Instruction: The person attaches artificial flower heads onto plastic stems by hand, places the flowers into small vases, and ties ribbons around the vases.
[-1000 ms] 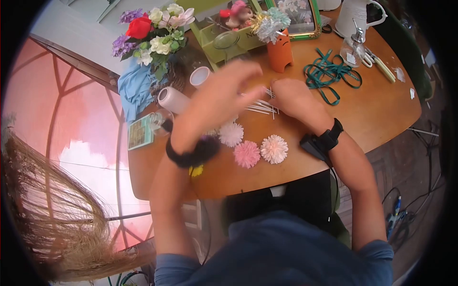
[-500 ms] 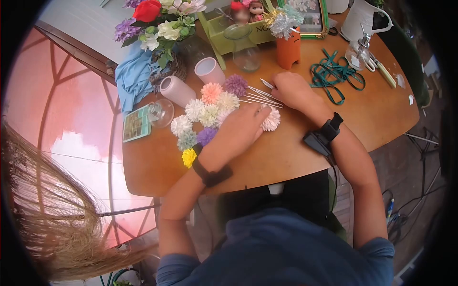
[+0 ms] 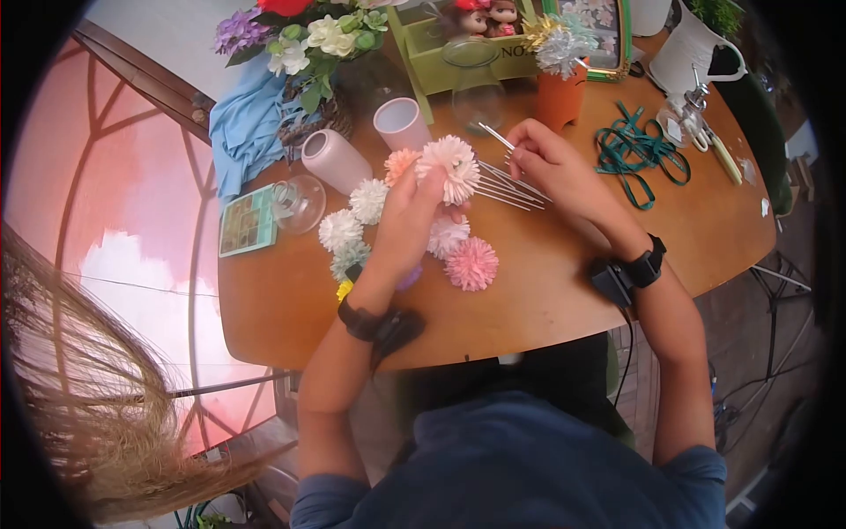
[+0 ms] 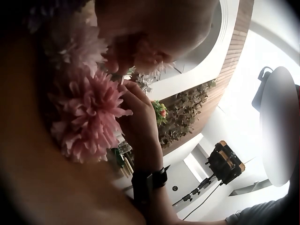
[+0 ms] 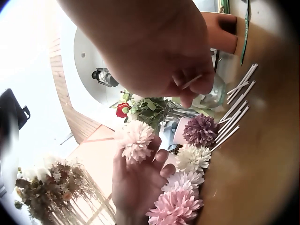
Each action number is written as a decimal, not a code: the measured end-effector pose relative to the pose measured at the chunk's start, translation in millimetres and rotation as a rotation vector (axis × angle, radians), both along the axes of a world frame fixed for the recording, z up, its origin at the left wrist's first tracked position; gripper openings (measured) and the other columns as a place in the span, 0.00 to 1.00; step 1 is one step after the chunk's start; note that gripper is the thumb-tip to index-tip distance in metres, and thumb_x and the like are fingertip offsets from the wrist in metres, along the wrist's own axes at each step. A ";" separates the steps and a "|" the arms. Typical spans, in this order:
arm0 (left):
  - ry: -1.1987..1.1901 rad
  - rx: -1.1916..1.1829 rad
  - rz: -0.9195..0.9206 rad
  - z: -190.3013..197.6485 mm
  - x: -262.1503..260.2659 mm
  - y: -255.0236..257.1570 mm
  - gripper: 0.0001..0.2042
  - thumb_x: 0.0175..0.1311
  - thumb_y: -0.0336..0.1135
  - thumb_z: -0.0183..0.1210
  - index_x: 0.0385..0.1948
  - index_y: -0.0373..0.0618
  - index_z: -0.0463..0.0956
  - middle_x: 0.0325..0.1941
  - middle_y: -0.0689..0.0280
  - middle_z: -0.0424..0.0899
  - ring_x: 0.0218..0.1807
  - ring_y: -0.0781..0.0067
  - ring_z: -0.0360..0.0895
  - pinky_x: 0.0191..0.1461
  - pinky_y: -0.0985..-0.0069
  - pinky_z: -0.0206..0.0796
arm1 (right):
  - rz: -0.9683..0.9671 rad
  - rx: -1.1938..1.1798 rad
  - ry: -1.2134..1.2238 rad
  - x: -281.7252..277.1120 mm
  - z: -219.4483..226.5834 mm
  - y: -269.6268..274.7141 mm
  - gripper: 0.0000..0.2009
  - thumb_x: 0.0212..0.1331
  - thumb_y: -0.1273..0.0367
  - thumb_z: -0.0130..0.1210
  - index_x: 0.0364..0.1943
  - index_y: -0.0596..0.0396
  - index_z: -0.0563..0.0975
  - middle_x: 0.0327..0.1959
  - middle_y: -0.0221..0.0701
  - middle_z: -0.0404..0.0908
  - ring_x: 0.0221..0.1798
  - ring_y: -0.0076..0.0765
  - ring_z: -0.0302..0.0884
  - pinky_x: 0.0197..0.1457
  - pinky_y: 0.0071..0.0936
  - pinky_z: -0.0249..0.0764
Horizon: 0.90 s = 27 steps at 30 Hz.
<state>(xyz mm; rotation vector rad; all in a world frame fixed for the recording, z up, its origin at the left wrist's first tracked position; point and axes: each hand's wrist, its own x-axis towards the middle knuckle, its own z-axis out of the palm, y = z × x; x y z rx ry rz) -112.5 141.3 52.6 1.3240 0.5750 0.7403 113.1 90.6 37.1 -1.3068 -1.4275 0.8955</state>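
Left hand point(image 3: 414, 207) grasps one pale pink flower head point(image 3: 451, 166); right hand point(image 3: 538, 163) pinches one white stick point(image 3: 495, 136). Not yet joined. Remaining heads and sticks point(image 3: 515, 187) lie on tabletop point(image 3: 546, 282).

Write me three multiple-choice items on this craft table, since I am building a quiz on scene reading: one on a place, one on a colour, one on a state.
1. Where does the loose bundle of thin white sticks lie?
A. on the round wooden table under the right hand
B. inside the white pitcher
C. on the blue cloth

2. What colour is the small pot holding the silvery tinsel flower?
A. black
B. orange
C. purple

3. What is the left hand doing?
A. lying flat on the table
B. holding up a pale pink pompom flower head
C. gripping the scissors

Answers: 1 A, the sticks lie fanned out on the tabletop just below the right hand. 2 B, the pot is plainly orange. 3 B, the left hand's fingers are curled round the flower head, lifted above the others.
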 end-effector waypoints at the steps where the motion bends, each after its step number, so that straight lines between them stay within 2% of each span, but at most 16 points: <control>1: 0.002 -0.001 0.008 -0.6 -1.0 2.3 0.17 0.74 0.41 0.45 0.56 0.39 0.67 0.45 0.63 0.76 0.41 0.75 0.76 0.42 0.77 0.70 | 0.062 0.002 0.128 -1.8 -1.0 -0.8 0.04 0.70 0.69 0.46 0.43 0.52 0.70 0.28 0.19 0.71 0.27 0.12 0.64 0.27 0.15 0.60; 3: -0.145 -0.140 -0.049 -2.5 -3.2 3.2 0.17 0.74 0.40 0.43 0.56 0.38 0.67 0.44 0.63 0.76 0.39 0.74 0.75 0.40 0.76 0.69 | 0.066 -0.018 0.192 -5.5 0.2 -4.5 0.03 0.70 0.69 0.47 0.42 0.51 0.69 0.27 0.18 0.71 0.25 0.12 0.62 0.26 0.14 0.58; 6: -0.178 -0.176 -0.065 2.6 -3.1 0.8 0.16 0.74 0.38 0.44 0.56 0.39 0.67 0.46 0.63 0.76 0.40 0.73 0.75 0.41 0.74 0.70 | 0.103 -0.070 0.287 -9.7 12.0 -14.3 0.03 0.69 0.68 0.49 0.41 0.50 0.69 0.25 0.17 0.70 0.23 0.10 0.60 0.24 0.13 0.54; 9: -0.158 -0.164 -0.011 3.8 0.7 -1.4 0.16 0.73 0.37 0.45 0.57 0.39 0.66 0.47 0.63 0.76 0.42 0.74 0.75 0.41 0.73 0.70 | 0.182 -0.121 0.321 -14.7 26.6 -23.1 0.04 0.69 0.68 0.50 0.40 0.49 0.68 0.22 0.16 0.69 0.21 0.09 0.58 0.22 0.13 0.51; 13: -0.133 -0.141 -0.030 -0.3 -0.8 1.3 0.17 0.73 0.36 0.46 0.58 0.40 0.65 0.49 0.63 0.76 0.43 0.75 0.74 0.41 0.73 0.71 | 0.254 -0.132 0.326 -18.3 21.8 -27.4 0.05 0.67 0.68 0.53 0.40 0.49 0.68 0.20 0.16 0.68 0.19 0.09 0.57 0.22 0.12 0.49; 16: -0.156 -0.149 -0.030 -1.6 -0.6 3.1 0.16 0.73 0.36 0.47 0.58 0.41 0.65 0.49 0.64 0.76 0.43 0.75 0.74 0.40 0.73 0.71 | 0.237 -0.126 0.365 -19.4 23.8 -28.5 0.06 0.67 0.69 0.54 0.40 0.49 0.69 0.20 0.15 0.68 0.20 0.08 0.57 0.22 0.12 0.49; 19: -0.131 -0.119 0.001 1.2 0.3 1.2 0.18 0.72 0.35 0.44 0.59 0.39 0.63 0.48 0.62 0.77 0.41 0.73 0.76 0.39 0.74 0.70 | 0.199 -0.122 0.342 -16.0 28.2 -30.2 0.05 0.67 0.69 0.54 0.38 0.50 0.69 0.22 0.15 0.68 0.20 0.08 0.56 0.22 0.11 0.49; 27: -0.102 -0.109 0.012 2.7 -0.9 -0.4 0.18 0.72 0.37 0.45 0.60 0.39 0.63 0.49 0.62 0.77 0.43 0.73 0.76 0.39 0.74 0.70 | 0.208 -0.082 0.366 -15.5 25.3 -28.8 0.05 0.66 0.70 0.53 0.37 0.51 0.69 0.23 0.15 0.68 0.21 0.07 0.55 0.22 0.11 0.48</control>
